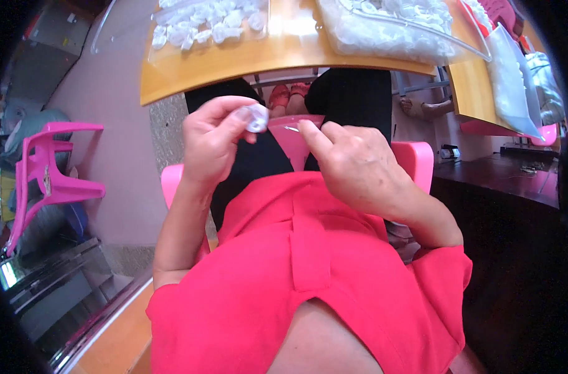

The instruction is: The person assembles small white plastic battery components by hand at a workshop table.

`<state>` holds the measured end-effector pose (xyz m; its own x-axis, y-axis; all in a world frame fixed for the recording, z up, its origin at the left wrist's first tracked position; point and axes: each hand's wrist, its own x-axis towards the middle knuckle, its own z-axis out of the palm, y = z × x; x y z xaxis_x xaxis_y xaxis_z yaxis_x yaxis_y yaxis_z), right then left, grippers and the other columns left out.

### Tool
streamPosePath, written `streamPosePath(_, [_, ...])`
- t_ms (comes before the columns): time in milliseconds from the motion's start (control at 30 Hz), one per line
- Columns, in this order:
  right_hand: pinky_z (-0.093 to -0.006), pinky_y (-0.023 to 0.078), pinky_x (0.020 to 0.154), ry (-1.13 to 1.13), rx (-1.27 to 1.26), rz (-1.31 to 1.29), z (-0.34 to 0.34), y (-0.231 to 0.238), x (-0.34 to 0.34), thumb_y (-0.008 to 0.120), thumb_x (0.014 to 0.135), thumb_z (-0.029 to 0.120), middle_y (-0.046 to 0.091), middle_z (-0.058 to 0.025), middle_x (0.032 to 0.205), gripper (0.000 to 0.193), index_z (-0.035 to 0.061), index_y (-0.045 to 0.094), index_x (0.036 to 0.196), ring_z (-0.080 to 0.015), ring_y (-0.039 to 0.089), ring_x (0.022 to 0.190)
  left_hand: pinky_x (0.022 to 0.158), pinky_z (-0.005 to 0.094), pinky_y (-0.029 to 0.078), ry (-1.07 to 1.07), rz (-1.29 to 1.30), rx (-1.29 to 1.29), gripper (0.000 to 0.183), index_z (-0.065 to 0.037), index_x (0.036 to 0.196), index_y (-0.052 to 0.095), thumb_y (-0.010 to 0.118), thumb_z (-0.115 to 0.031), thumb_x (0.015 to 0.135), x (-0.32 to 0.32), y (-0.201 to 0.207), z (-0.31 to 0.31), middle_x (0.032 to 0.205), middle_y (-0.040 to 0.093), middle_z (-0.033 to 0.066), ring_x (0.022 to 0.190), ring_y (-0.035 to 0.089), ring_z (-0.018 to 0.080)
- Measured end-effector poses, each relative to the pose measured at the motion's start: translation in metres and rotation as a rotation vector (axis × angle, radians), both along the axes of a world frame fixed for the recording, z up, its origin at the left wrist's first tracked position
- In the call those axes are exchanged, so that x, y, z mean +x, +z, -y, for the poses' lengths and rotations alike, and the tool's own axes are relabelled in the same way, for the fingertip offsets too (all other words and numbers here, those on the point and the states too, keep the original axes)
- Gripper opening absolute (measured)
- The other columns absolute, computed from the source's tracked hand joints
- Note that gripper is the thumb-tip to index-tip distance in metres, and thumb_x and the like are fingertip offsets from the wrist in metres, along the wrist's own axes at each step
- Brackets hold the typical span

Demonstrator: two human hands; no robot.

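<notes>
Between the thumb and fingers of my left hand (215, 137) is a small translucent white plastic piece (257, 117), roughly round. My right hand (359, 156) is closed, its index finger stretched along a thin silvery metal tool (291, 128) whose tip points left. The tool's kind is too small to tell, and the palm hides its rest. A gap separates the tool from the plastic piece. Both hands hover above my lap, short of the table's near edge.
A wooden table (190, 78) bears a shallow transparent tray of similar white pieces (225, 28) and, further right, a heaped container of them (390, 31). A pink stool (53, 168) lies tipped at the left. A dark tabletop (496, 177) stands at the right.
</notes>
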<state>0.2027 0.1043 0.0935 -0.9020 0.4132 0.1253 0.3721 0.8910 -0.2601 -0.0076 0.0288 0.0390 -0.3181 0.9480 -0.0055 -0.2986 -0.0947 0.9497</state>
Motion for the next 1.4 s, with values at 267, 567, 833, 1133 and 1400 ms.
streamPosePath(267, [-0.0391,0.053,0.062,0.040,-0.165,0.211,-0.012,-0.049,0.022,0.053,0.078,0.005,0.064,-0.0179,0.081,0.028,-0.0025,0.056,0.105,-0.0318,0.066,0.075,0.084,0.0249,0.048,0.638,-0.889,0.395,0.024,0.004,0.110,0.063,0.062,-0.009,0.090,-0.106,0.127,-0.093,0.102,0.067,0.0106,0.091,0.062,0.0153])
streamPosePath(567, [-0.0434,0.054,0.057,0.041,-0.216,0.045,-0.023,-0.099,0.031,0.045,0.085,0.012,0.065,-0.0189,0.068,0.022,-0.0026,0.061,0.086,-0.0324,0.068,0.066,0.081,0.0315,0.049,-0.122,-1.454,0.426,0.029,-0.004,0.111,0.065,0.067,-0.018,0.085,0.002,0.128,-0.224,0.100,0.068,0.0084,0.091,0.062,0.0164])
streamPosePath(833, [-0.0404,0.054,0.056,0.024,-0.185,0.045,-0.029,-0.115,0.033,0.051,0.080,0.011,0.067,-0.0170,0.069,0.019,-0.0006,0.064,0.085,-0.0290,0.069,0.066,0.090,0.0387,0.047,-0.490,-1.876,0.398,0.025,-0.004,0.103,0.068,0.064,-0.004,0.079,0.101,0.091,-0.341,0.099,0.064,0.0175,0.101,0.059,0.0329])
streamPosePath(1133, [-0.0409,0.055,0.062,0.006,-0.267,0.154,-0.041,-0.100,0.036,0.054,0.077,0.011,0.069,-0.0178,0.078,0.017,0.0020,0.068,0.081,-0.0303,0.069,0.075,0.084,0.0374,0.049,-0.443,-2.013,0.511,0.011,-0.002,0.087,0.067,0.059,-0.002,0.081,0.119,0.081,-0.359,0.093,0.064,0.0159,0.095,0.060,0.0294])
streamPosePath(1400, [-0.0458,0.053,0.070,0.065,-0.345,0.253,-0.043,-0.096,0.034,0.048,0.082,0.011,0.067,-0.0219,0.081,0.028,-0.0039,0.061,0.102,-0.0363,0.067,0.080,0.058,0.0257,0.051,-0.464,-0.786,0.152,0.021,0.006,0.103,0.059,0.061,-0.008,0.087,0.078,0.124,-0.270,0.082,0.065,0.0115,0.069,0.065,0.0174])
